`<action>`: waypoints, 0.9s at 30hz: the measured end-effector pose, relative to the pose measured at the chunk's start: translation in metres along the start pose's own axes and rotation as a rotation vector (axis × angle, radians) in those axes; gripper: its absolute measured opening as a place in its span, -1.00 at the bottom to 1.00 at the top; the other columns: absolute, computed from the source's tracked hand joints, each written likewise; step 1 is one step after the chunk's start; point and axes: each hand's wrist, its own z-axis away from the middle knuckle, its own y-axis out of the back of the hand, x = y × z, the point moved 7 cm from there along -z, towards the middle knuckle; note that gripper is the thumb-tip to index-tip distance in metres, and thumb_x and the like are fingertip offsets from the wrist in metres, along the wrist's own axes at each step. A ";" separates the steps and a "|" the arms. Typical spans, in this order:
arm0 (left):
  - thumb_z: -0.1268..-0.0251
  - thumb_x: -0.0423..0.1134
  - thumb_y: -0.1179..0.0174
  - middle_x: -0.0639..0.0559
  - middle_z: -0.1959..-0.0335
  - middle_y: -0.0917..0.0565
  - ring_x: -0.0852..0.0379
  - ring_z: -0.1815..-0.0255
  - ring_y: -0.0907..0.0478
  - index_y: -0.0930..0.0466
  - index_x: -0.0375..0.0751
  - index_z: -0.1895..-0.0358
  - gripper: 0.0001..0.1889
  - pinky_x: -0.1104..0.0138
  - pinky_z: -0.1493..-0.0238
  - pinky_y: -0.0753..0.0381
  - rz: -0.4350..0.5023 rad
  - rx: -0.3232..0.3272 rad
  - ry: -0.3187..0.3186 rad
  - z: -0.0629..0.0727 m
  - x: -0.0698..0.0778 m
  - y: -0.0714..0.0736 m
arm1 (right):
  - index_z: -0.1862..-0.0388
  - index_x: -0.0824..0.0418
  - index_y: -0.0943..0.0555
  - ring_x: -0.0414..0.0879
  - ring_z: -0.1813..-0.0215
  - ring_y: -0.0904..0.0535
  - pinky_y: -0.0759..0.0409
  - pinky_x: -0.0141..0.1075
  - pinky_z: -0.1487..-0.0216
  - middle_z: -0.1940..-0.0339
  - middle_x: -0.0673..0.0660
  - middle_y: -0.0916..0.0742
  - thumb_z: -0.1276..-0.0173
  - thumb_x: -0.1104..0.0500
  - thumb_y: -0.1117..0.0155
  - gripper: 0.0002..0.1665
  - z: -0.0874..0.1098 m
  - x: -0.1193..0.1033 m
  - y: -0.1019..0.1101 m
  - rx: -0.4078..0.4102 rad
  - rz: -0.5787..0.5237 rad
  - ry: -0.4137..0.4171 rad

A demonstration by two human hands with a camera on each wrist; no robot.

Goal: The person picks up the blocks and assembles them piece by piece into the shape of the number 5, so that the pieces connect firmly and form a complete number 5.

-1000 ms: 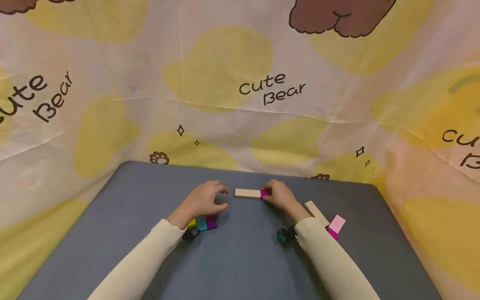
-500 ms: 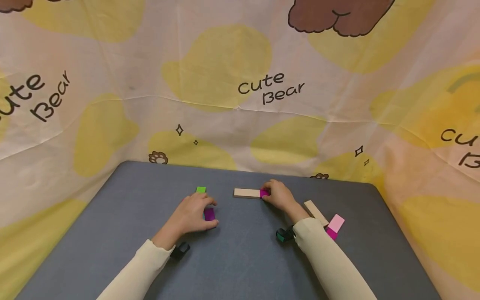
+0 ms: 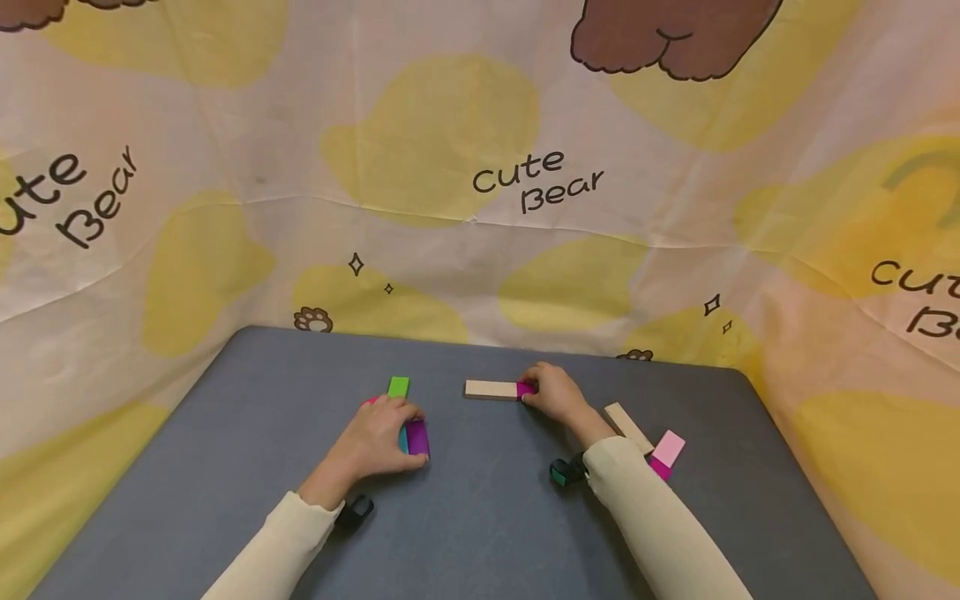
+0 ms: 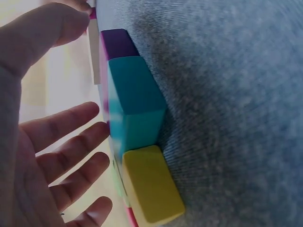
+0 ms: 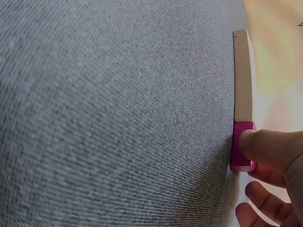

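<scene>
My left hand (image 3: 375, 439) hovers at a cluster of coloured blocks, thumb and fingers spread apart around the purple block (image 3: 417, 439). Beside that block lies a teal block (image 4: 135, 94), and a yellow block (image 4: 154, 187) follows it in the left wrist view. A green block (image 3: 399, 387) shows beyond the fingers, with a bit of a red-pink block (image 3: 371, 402). With thumb and finger my right hand (image 3: 557, 393) pinches a magenta block (image 5: 240, 156). This block sits against the end of a plain wooden block (image 3: 491, 390), both on the table.
On the right, near my right sleeve, lie another plain wooden block (image 3: 628, 427), a light pink block (image 3: 669, 448) and a magenta block (image 3: 660, 468). The grey table (image 3: 480, 533) ends at a printed cloth backdrop (image 3: 420, 150).
My left hand has moved left and toward me, back over the coloured blocks, uncovering the green block. My right hand stays at the magenta block.
</scene>
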 end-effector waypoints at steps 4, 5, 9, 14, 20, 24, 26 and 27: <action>0.23 0.17 -0.41 0.10 0.16 -0.63 0.10 0.15 -0.45 -0.65 -0.04 0.10 -0.44 0.15 0.10 -0.41 0.002 -0.005 0.002 0.000 -0.001 -0.002 | 0.12 0.20 -0.72 -0.05 0.23 -0.56 -0.58 -0.16 0.16 0.15 0.14 -0.67 -0.17 0.23 -0.43 -0.74 0.000 -0.001 0.000 0.004 0.001 0.001; 0.23 0.17 -0.41 0.10 0.16 -0.63 0.11 0.16 -0.44 -0.65 -0.04 0.09 -0.44 0.16 0.12 -0.41 0.001 -0.006 0.003 0.000 -0.001 -0.003 | 0.12 0.20 -0.72 -0.05 0.23 -0.56 -0.58 -0.15 0.16 0.15 0.14 -0.67 -0.17 0.23 -0.43 -0.73 0.000 -0.001 0.000 0.004 0.003 0.001; 0.25 0.17 -0.43 0.10 0.17 -0.63 0.10 0.17 -0.44 -0.65 -0.05 0.09 -0.42 0.16 0.14 -0.39 -0.001 -0.007 0.005 -0.001 -0.001 -0.003 | 0.12 0.19 -0.72 -0.05 0.23 -0.57 -0.58 -0.15 0.15 0.15 0.13 -0.67 -0.16 0.23 -0.43 -0.73 0.001 -0.002 0.001 0.006 0.006 0.000; 0.27 0.20 -0.43 0.09 0.15 -0.65 0.07 0.15 -0.45 -0.66 -0.04 0.09 -0.40 0.14 0.13 -0.38 -0.032 -0.019 0.017 -0.003 -0.002 -0.004 | 0.13 0.20 -0.72 -0.05 0.23 -0.57 -0.58 -0.15 0.17 0.15 0.13 -0.67 -0.17 0.24 -0.42 -0.74 0.001 -0.002 0.001 0.005 0.003 0.002; 0.28 0.21 -0.43 0.08 0.20 -0.66 0.06 0.16 -0.46 -0.67 -0.03 0.13 -0.42 0.12 0.14 -0.40 -0.045 -0.028 0.017 -0.006 -0.002 -0.003 | 0.11 0.19 -0.72 -0.05 0.23 -0.56 -0.57 -0.16 0.15 0.16 0.12 -0.67 -0.18 0.23 -0.42 -0.74 0.000 0.001 0.000 -0.002 0.018 -0.001; 0.28 0.21 -0.43 0.11 0.23 -0.65 0.08 0.17 -0.45 -0.68 -0.01 0.14 -0.43 0.13 0.14 -0.39 -0.043 -0.035 0.009 -0.008 -0.003 -0.004 | 0.12 0.19 -0.72 -0.06 0.24 -0.56 -0.57 -0.16 0.16 0.17 0.12 -0.67 -0.17 0.23 -0.42 -0.74 -0.001 0.001 0.000 -0.001 0.022 0.008; 0.28 0.21 -0.43 0.13 0.23 -0.65 0.10 0.17 -0.46 -0.68 0.00 0.14 -0.44 0.14 0.14 -0.39 -0.045 -0.036 0.006 -0.009 -0.004 -0.005 | 0.13 0.19 -0.72 -0.06 0.25 -0.55 -0.57 -0.16 0.17 0.18 0.12 -0.67 -0.17 0.23 -0.42 -0.74 -0.001 -0.001 0.000 -0.004 0.021 0.009; 0.28 0.21 -0.43 0.13 0.23 -0.65 0.10 0.17 -0.46 -0.68 0.00 0.14 -0.44 0.15 0.15 -0.39 -0.044 -0.036 0.006 -0.010 -0.005 -0.006 | 0.13 0.19 -0.72 -0.06 0.25 -0.55 -0.57 -0.16 0.17 0.18 0.12 -0.67 -0.17 0.23 -0.42 -0.74 0.000 -0.001 -0.001 -0.006 0.023 0.008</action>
